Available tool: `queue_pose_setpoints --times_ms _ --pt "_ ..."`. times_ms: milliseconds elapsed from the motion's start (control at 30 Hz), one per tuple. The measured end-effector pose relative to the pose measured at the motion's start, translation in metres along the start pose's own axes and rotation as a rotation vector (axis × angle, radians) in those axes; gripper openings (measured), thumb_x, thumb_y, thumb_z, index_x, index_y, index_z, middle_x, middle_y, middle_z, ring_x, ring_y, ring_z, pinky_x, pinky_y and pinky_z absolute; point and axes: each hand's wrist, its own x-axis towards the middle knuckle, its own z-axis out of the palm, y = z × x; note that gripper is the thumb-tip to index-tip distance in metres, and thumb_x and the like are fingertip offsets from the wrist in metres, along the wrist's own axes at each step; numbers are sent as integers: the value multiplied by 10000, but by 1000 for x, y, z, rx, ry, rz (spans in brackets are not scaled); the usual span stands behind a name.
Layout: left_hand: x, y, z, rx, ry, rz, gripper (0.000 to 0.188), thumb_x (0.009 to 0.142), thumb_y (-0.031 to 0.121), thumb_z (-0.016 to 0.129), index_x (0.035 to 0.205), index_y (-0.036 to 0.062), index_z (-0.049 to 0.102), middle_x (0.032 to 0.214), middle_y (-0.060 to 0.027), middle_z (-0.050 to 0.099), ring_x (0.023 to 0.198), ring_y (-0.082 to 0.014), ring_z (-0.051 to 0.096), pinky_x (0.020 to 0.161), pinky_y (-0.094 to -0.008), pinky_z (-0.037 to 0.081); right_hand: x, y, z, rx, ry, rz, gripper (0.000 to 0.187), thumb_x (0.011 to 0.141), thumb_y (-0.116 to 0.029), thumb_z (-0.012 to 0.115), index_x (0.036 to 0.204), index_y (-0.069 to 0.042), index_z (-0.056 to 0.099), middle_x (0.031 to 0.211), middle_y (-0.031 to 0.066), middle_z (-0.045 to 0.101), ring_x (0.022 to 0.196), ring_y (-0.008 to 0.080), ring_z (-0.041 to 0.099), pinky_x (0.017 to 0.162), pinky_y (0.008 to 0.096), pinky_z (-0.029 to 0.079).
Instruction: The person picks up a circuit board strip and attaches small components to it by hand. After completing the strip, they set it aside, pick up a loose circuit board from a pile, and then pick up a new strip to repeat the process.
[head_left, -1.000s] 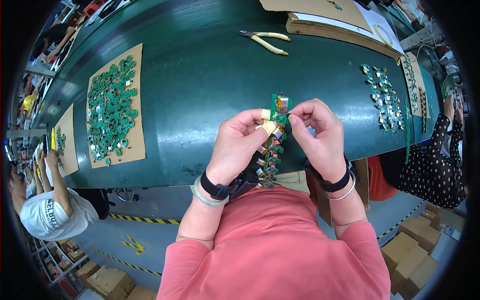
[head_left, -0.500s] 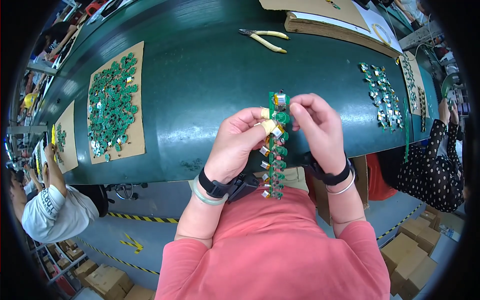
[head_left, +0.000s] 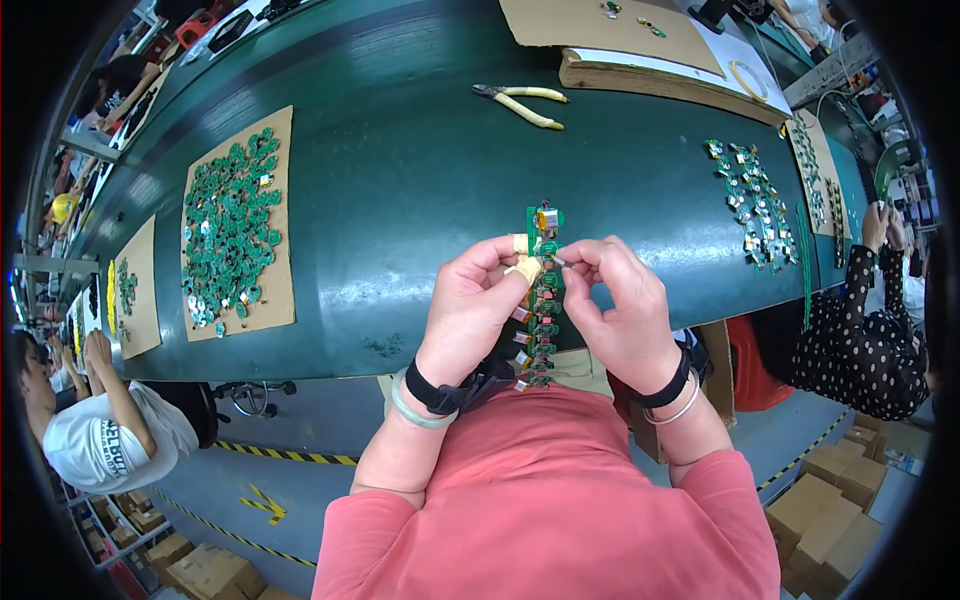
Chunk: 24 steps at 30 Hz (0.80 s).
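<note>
My left hand [head_left: 470,305] is closed on a long strip of green circuit boards [head_left: 544,335], its thumb and forefinger wrapped in pale tape near the strip's upper end. Small silver parts stick out along the strip, and one with a yellow edge [head_left: 548,220] sits at the top. The strip's lower end hangs close to my pink shirt. My right hand [head_left: 625,310] is at the strip's right side, its thumb and forefinger pinching a small silver part beside the second board from the top. The fingertips partly hide that part.
Wire cutters [head_left: 520,103] with pale handles lie on the green table [head_left: 400,200]. Many round green boards cover a cardboard sheet [head_left: 283,300] at left. Board strips [head_left: 755,205] lie at right. A wood-edged board [head_left: 660,82] stands far right. Co-workers sit on both sides.
My right hand has moved down and inward, and its fingers have closed on the small silver part. The strip has shifted slightly left. The whole view has tilted a little.
</note>
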Motion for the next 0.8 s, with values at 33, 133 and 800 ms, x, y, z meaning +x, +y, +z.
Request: queue_pose_setpoints --times_ms 33,133,800 --pt "1 -1 0 4 5 5 228 912 32 596 1136 17 636 885 11 672 717 -14 592 602 -179 493 1 1 0 -29 -7 -18 230 781 84 666 983 -7 602 810 84 596 701 189 623 628 286 513" --pt "1 -1 -1 15 19 14 232 911 30 597 1139 16 637 880 14 671 711 -10 590 596 -176 496 7 1 -1 -64 -8 -61 214 787 79 668 974 -5 608 812 87 598 703 197 623 630 290 513" --pt "6 -10 -9 75 -7 -13 231 916 12 581 1137 28 646 940 -14 675 766 -59 623 638 -204 520 13 15 13 339 -35 295 109 861 -7 682 953 13 627 875 39 622 733 78 605 649 214 499"
